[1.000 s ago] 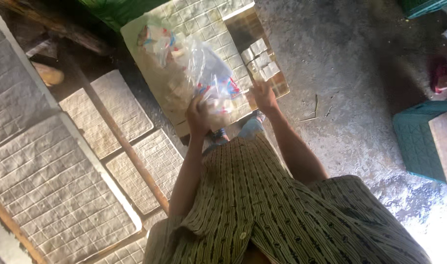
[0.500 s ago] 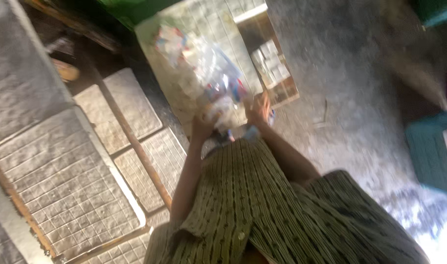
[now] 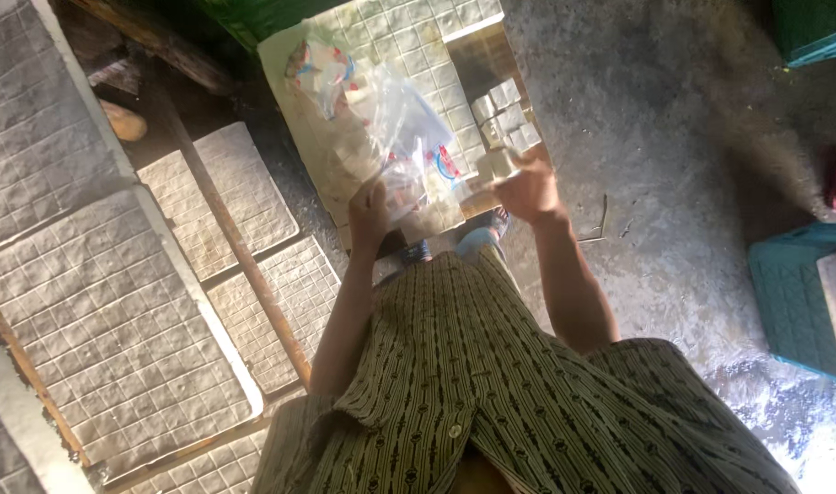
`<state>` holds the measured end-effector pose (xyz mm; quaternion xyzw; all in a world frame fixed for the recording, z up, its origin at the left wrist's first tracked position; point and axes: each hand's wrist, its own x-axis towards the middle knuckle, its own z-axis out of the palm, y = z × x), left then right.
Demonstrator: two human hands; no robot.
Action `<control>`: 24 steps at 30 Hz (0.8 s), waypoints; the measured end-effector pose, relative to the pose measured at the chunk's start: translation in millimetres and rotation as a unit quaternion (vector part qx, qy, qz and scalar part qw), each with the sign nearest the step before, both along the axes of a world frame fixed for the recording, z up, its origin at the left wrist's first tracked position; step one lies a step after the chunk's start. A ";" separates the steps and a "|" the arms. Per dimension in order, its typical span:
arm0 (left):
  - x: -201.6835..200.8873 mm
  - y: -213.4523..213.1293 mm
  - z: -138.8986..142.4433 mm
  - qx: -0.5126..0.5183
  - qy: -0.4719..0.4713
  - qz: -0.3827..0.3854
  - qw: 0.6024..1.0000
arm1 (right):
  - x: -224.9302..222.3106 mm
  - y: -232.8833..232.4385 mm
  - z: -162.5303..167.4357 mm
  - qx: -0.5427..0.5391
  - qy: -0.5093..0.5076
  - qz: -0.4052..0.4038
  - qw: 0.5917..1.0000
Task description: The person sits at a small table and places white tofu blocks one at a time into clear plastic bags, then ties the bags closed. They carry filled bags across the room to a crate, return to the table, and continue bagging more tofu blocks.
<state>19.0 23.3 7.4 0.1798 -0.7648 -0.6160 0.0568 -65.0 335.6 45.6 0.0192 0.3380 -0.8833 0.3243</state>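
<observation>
My left hand (image 3: 372,215) grips the mouth of a clear plastic bag (image 3: 391,119) with red and blue print, which lies over a slab of pale tofu (image 3: 409,37) scored into squares. Pale pieces show inside the bag. My right hand (image 3: 528,183) is to the right of the bag, fingers closed on a pale tofu cube (image 3: 494,165). Just beyond it, several loose cut cubes (image 3: 508,114) sit on a wooden tray. My green patterned shirt fills the lower frame.
Large scored tofu slabs (image 3: 107,320) lie on wooden racks to the left, with a rusty bar (image 3: 244,265) between them. Wet concrete floor (image 3: 674,183) spreads to the right. A teal plastic crate (image 3: 793,293) stands at the right edge, a green crate (image 3: 816,27) at top right.
My right hand has left the bag's mouth, moved right toward the loose cubes and now holds one. My left hand still holds the bag. The view has shifted slightly.
</observation>
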 end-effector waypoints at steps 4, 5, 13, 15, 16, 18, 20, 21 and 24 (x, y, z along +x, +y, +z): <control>-2.4 3.1 -9.1 0.010 -0.027 -0.047 0.998 | 2.5 -36.1 18.0 0.013 0.041 0.121 0.992; -2.9 5.9 -12.9 0.044 -0.046 -0.048 0.997 | 4.6 -55.1 12.8 -0.044 0.056 0.156 0.985; 8.7 5.1 2.1 -0.131 0.099 0.070 0.984 | 22.5 -129.8 -53.7 0.120 0.418 0.064 0.898; 13.6 -13.6 29.7 -0.137 0.174 0.046 0.974 | 17.1 -124.5 -59.6 0.216 0.388 0.002 0.896; 5.1 -23.1 45.5 -0.109 0.156 0.049 0.981 | 13.6 -123.6 -61.7 0.354 0.357 -0.032 0.864; -11.7 -35.6 79.7 -0.052 0.102 0.054 0.992 | 8.6 -128.8 -65.4 0.523 0.344 0.017 0.780; -34.5 -41.2 113.0 -0.132 0.136 0.028 0.981 | 6.8 -140.3 -69.0 0.642 0.459 0.176 0.588; -51.9 -45.0 128.8 -0.169 0.212 0.008 0.963 | 6.9 -147.2 -70.7 0.606 0.535 0.103 0.580; -85.8 -52.2 158.8 -0.222 0.283 0.017 0.933 | 8.2 -153.9 -68.1 0.543 0.630 0.030 0.554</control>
